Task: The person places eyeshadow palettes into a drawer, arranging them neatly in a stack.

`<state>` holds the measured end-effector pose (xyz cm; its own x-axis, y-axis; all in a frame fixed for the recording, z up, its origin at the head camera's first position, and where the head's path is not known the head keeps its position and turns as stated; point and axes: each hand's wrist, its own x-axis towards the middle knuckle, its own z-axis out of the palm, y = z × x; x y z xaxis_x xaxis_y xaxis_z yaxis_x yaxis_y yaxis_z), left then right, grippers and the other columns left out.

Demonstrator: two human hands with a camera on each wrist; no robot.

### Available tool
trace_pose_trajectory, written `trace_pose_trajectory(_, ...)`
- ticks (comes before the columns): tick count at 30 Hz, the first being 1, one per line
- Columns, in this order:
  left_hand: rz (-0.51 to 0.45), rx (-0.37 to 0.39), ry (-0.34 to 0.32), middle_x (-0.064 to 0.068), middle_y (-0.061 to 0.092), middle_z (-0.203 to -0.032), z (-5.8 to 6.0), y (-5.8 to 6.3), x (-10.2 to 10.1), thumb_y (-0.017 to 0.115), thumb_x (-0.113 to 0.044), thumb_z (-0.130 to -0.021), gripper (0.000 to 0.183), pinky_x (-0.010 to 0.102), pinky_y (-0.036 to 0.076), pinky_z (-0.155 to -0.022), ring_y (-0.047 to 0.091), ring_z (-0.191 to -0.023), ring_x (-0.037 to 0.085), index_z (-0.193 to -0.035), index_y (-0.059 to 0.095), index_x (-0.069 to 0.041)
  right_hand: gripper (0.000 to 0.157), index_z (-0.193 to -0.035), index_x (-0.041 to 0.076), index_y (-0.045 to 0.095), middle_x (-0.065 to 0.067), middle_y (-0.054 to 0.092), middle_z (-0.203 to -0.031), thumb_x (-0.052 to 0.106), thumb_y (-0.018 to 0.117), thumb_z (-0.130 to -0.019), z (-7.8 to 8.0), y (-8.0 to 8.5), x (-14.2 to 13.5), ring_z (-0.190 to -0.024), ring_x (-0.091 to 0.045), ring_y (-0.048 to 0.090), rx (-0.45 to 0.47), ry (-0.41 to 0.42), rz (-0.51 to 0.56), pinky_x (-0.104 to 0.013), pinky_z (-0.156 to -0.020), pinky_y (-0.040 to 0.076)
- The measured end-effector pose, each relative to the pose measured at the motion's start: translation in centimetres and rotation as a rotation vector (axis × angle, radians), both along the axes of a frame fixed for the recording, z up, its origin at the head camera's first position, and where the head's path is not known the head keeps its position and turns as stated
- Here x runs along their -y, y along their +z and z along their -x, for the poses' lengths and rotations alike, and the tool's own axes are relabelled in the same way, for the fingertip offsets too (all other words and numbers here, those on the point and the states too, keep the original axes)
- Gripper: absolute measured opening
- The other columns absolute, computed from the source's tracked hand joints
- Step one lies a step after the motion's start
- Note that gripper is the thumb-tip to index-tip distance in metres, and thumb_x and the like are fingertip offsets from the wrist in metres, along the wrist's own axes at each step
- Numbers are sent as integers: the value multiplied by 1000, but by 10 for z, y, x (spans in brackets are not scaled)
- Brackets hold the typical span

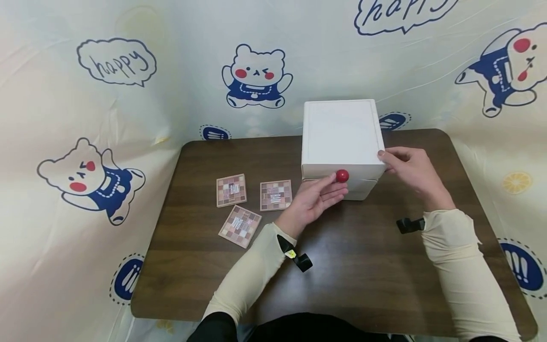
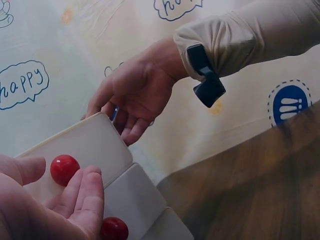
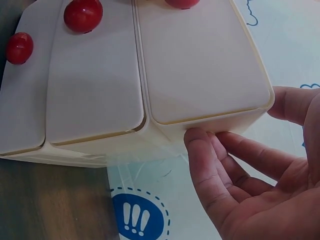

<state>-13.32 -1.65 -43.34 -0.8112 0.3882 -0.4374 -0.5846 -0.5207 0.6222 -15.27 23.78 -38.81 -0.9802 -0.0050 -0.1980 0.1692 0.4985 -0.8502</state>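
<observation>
A white drawer cabinet (image 1: 342, 133) with red round knobs stands at the back right of the table. Its three drawer fronts show in the right wrist view, stacked under the lid. My left hand (image 1: 314, 199) is at the top drawer's knob (image 1: 342, 175), thumb to one side and straight fingers below; in the left wrist view the knob (image 2: 65, 170) lies between thumb and fingertips. My right hand (image 1: 414, 173) steadies the cabinet's upper right edge, thumb at the top corner and fingertips (image 3: 197, 137) resting against the side wall.
Several square mosaic-patterned tiles with printed words lie left of the cabinet: an upper left tile (image 1: 231, 195), a right tile (image 1: 276, 202) and a lower tile (image 1: 245, 232). The brown wooden table (image 1: 363, 275) meets a printed curtain (image 1: 183, 71) behind and at both sides.
</observation>
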Motion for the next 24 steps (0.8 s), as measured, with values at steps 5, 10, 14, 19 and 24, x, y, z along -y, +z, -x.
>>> trace_pose_trajectory(5, -3, -1, -9, 23, 71, -112, 2, -2, 0, 71, -15, -95, 27, 39, 56, -90, 73, -92, 27, -116, 72, 1, 70, -137, -1, 57, -21, 55, -135, 56, 58, -96, 1, -2, 1, -102, -33, 63, -7, -4, 11, -30, -87, 52)
trace_pose_trajectory(10, 3, 5, -13, 20, 72, -108, 3, -4, -1, 71, -15, -95, 26, 38, 56, -89, 73, -89, 25, -116, 72, 1, 70, -137, -2, 57, -22, 54, -136, 54, 60, -96, 1, -2, 1, -107, -35, 61, -6, -17, 40, -13, -74, 52)
trace_pose_trajectory(14, 13, 1, 4, 19, 73, -105, 3, -7, -4, 72, -14, -95, 26, 36, 57, -87, 73, -87, 25, -115, 73, 2, 69, -137, -3, 57, -23, 54, -137, 53, 60, -96, 1, -4, 0, -107, -37, 60, -12, -20, 54, -13, -74, 52)
trace_pose_trajectory(19, 33, 1, 17, 19, 74, -103, 2, -8, -6, 73, -14, -94, 24, 36, 58, -86, 74, -87, 24, -114, 74, 0, 69, -137, -3, 57, -22, 54, -136, 53, 61, -96, 2, -6, 0, -106, -35, 61, -15, -21, 63, -14, -75, 53)
trace_pose_trajectory(24, 48, 3, 16, 19, 73, -105, 0, -7, -8, 74, -16, -93, 25, 35, 57, -87, 73, -88, 24, -113, 74, -1, 68, -136, -3, 57, -23, 54, -136, 52, 61, -97, 3, -6, -1, -105, -32, 61, -14, -18, 62, -15, -74, 54)
